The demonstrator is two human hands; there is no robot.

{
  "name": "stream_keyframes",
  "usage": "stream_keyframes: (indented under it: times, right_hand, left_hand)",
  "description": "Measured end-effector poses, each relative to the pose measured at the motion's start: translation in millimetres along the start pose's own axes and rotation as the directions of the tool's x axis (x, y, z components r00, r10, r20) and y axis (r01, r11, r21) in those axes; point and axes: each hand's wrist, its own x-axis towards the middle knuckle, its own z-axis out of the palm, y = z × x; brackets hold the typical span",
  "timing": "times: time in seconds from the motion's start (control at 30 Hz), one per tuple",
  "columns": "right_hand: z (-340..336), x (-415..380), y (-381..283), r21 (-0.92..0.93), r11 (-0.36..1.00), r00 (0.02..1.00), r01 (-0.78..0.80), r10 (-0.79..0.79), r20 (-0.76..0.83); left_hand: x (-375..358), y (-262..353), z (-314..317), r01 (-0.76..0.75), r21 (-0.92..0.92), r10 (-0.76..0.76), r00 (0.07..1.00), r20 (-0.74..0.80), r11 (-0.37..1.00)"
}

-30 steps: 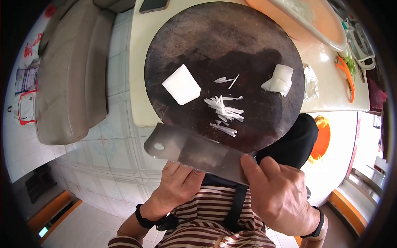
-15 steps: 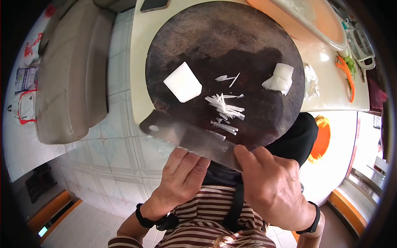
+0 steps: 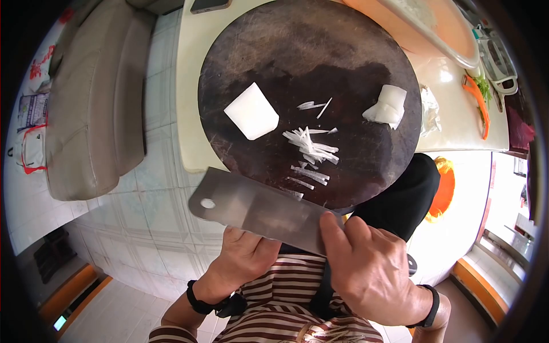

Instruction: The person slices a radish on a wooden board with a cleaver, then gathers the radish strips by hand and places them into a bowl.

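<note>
My right hand [image 3: 372, 271] is closed round the handle of a wide cleaver [image 3: 257, 211], its thumb pressed against the blade's near end. The blade slants up to the left, broad face towards me, with a round hole near its far corner. Along the lower edge, my left hand [image 3: 243, 260] reaches up with its fingers side by side; the fingertips pass behind the blade and are hidden. Beyond it lies a round dark chopping board [image 3: 309, 46] bearing a white block of peeled vegetable [image 3: 251, 111], several thin white strips [image 3: 311, 146] and a smaller white piece [image 3: 388, 106].
The board stands on a pale table [image 3: 191, 114]. At the back right is a large orange basin [image 3: 423, 34]; an orange peeler [image 3: 479, 106] and crumpled clear plastic [image 3: 429, 111] lie nearby. A phone [image 3: 210, 4] rests at the back left. A sofa [image 3: 94, 103] stands left.
The cleaver has tilted so its broad face shows more fully. My left fingers have slipped further behind the blade. The strips and white blocks stay put on the board.
</note>
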Motion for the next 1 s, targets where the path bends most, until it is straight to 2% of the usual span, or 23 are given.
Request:
stream_keyframes:
  times: [0.1, 0.2, 0.37, 0.67, 0.73, 1.0]
  right_hand:
    - [2, 10, -1, 0.022, 1.0, 0.999, -0.005, 0.004, 0.036]
    - [0, 8, 8, -0.022, 1.0, 1.0, 0.013, -0.013, 0.007]
    - [-18, -4, 13, 0.072, 0.997, 0.998, -0.026, 0.022, 0.052]
    - [-27, -5, 26, 0.095, 0.995, 0.999, -0.028, 0.025, 0.033]
    - [-26, -3, 30, 0.11, 0.993, 0.999, -0.039, 0.037, 0.019]
    - [-36, 3, 39, 0.102, 0.994, 0.991, -0.042, 0.029, 0.13]
  left_hand:
    - [6, 2, -1, 0.004, 0.035, -0.003, 1.0, -0.023, 0.999]
    - [17, 6, -3, -0.017, 0.089, 0.021, 0.999, -0.041, 0.996]
    - [21, 9, -1, -0.016, 0.108, 0.025, 0.996, -0.089, 0.994]
    - [30, 13, -2, -0.005, 0.17, 0.007, 1.0, -0.013, 0.985]
    - [33, 17, -2, 0.06, 0.188, -0.065, 0.998, 0.019, 0.98]
    - [29, 14, 2, 0.047, 0.224, -0.055, 0.998, 0.031, 0.973]
